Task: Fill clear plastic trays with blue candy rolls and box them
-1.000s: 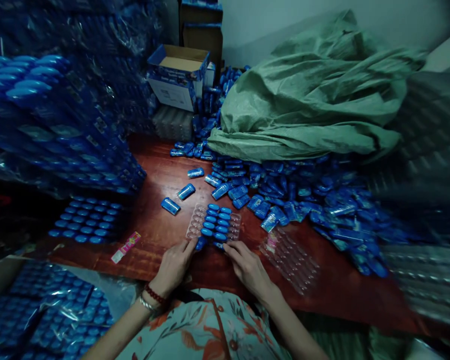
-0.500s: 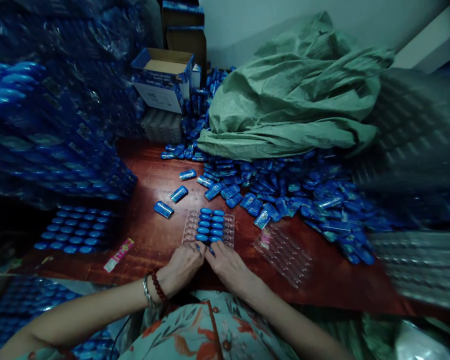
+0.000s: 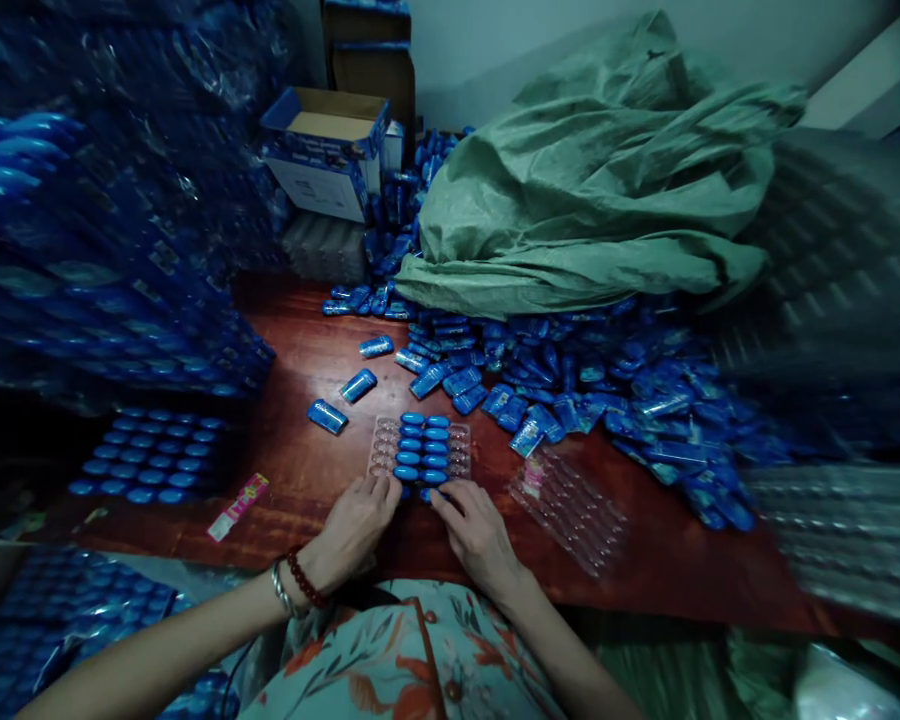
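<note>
A clear plastic tray point(image 3: 460, 450) lies on the red-brown table in front of me, with two columns of glossy blue oval pieces point(image 3: 411, 445) down its middle and bare pockets at both sides. At its near left edge is my left hand point(image 3: 361, 520), fingers bent together by a blue piece; what they grip, if anything, is hidden. My right hand point(image 3: 476, 525) is at the near right edge, fingertips on another blue piece point(image 3: 426, 494), fingers partly spread.
Loose blue packets point(image 3: 540, 370) heap under a green sheet point(image 3: 585, 210). Another clear tray point(image 3: 570, 510) lies right. A filled blue tray point(image 3: 150, 455) and a pink strip point(image 3: 238, 507) sit left. An open box point(image 3: 326, 150) stands behind; clear trays point(image 3: 847, 530) are stacked far right.
My hands have moved apart, the left one leftward and the right one rightward, showing more of the near end of the tray. The view has shifted slightly.
</note>
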`<state>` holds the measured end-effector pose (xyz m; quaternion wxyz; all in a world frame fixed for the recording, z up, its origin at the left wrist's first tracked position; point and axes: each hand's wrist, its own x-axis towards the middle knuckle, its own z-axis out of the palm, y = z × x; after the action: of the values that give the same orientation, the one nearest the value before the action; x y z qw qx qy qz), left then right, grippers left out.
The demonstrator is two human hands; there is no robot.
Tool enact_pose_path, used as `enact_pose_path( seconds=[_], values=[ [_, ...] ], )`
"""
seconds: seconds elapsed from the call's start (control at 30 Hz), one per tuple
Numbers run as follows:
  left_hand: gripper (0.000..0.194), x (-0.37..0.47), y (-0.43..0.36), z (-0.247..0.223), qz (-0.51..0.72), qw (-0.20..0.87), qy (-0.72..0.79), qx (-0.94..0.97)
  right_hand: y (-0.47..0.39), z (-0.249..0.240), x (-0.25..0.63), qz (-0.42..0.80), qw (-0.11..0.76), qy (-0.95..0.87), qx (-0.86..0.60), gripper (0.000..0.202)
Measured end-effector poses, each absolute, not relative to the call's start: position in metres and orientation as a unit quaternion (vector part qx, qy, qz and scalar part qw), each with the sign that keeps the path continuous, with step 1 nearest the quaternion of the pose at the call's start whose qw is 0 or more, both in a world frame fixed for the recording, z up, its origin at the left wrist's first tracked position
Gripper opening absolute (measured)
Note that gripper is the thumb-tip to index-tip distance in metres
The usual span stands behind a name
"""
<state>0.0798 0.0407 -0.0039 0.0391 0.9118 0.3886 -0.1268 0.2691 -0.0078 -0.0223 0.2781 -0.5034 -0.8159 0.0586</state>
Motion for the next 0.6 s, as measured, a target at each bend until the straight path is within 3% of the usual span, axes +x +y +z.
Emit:
enact_pose_path(
  seconds=[0.27,0.47,0.6],
  values=[
    [0.033,0.102,0.026,-0.003,-0.139,-0.069,0.342,0.927,0.000,-0.015,0.270,0.096,0.256,-0.830,-0.487,0.030],
    [0.024,0.099,0.053,0.005,-0.147,0.016,0.322,0.935,0.008,-0.011,0.277,0.088,0.258,-0.820,-0.504,0.029],
    [0.023,0.083,0.057,0.008,-0.085,0.069,0.368,0.923,0.008,-0.019,0.279,0.108,0.293,-0.803,-0.508,0.030]
  ],
)
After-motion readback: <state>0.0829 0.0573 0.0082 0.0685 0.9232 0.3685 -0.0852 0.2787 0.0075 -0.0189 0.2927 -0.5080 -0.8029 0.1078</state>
